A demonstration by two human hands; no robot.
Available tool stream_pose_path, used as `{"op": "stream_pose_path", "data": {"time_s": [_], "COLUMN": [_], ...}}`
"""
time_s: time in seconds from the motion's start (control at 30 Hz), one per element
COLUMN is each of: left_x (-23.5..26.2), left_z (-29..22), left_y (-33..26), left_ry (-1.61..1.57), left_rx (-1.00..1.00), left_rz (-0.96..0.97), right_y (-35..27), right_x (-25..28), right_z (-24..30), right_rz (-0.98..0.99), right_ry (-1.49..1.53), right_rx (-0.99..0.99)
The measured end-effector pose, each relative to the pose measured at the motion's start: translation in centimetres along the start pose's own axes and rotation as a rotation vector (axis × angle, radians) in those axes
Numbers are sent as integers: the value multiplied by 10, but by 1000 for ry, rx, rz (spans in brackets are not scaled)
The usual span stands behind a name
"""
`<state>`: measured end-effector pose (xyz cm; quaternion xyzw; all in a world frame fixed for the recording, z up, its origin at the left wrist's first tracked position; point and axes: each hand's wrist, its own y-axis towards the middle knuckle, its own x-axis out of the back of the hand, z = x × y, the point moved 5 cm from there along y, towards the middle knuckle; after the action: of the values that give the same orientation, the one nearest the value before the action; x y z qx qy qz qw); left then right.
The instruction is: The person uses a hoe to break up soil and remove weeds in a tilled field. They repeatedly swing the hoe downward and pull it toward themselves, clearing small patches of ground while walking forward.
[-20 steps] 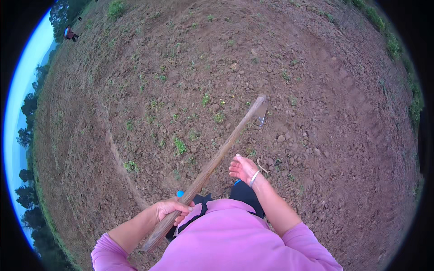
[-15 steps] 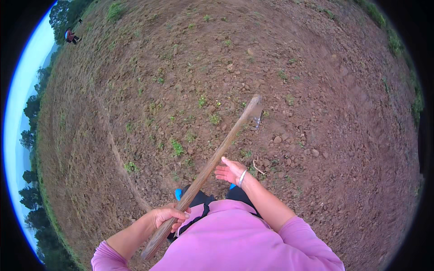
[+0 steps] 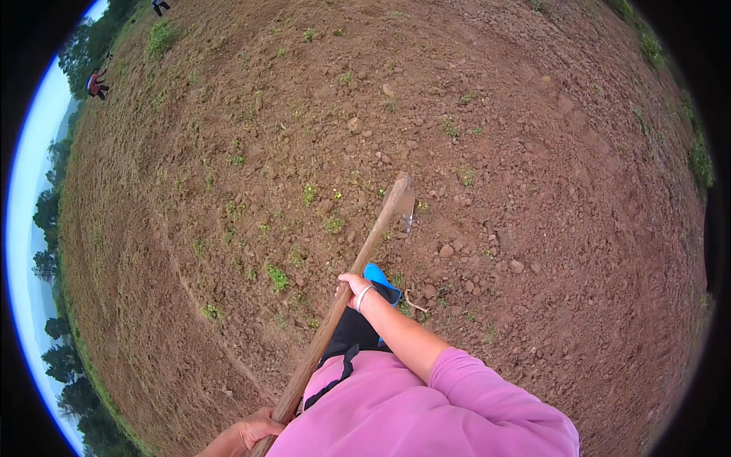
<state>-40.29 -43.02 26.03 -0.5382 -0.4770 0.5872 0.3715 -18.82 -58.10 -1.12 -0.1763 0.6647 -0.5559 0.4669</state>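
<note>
A hoe with a long wooden handle slants across my front, from the lower left up to the middle of the view. Its metal blade hangs at the far end, above the brown soil. Low on the handle, my left hand is wrapped round the wood near the bottom edge. Around the middle of the handle closes my right hand, with a pale bracelet at its wrist. The blade's lower edge looks shiny; whether it touches the ground I cannot tell.
Loose brown soil with clods, stones and small green weeds spreads all round. A blue shoe of mine stands just beyond my right hand. Far left, a person is in the field, with another's legs above. Trees line the left edge.
My right hand, open beside the handle before, has closed round it. The hoe and my left hand have shifted down and to the left. A blue shoe has come further into view.
</note>
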Motion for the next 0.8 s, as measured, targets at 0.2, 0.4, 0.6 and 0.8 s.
{"op": "stream_pose_path", "data": {"time_s": [0.2,0.4,0.6,0.8], "left_x": [33,58,61,-72], "left_z": [-18,-51,-105,-278], "left_y": [19,41,70,146], "left_ry": [508,848,1145,1346], "left_rx": [70,128,-13,-439], "left_rz": [-276,-400,-464,-514], "right_y": [63,57,27,-34], "right_x": [6,3,-12,-58], "right_z": [64,61,165,430], "right_rz": [-217,-334,-233,191], "right_ry": [-103,-99,36,152], "right_rx": [-17,-145,-27,442]}}
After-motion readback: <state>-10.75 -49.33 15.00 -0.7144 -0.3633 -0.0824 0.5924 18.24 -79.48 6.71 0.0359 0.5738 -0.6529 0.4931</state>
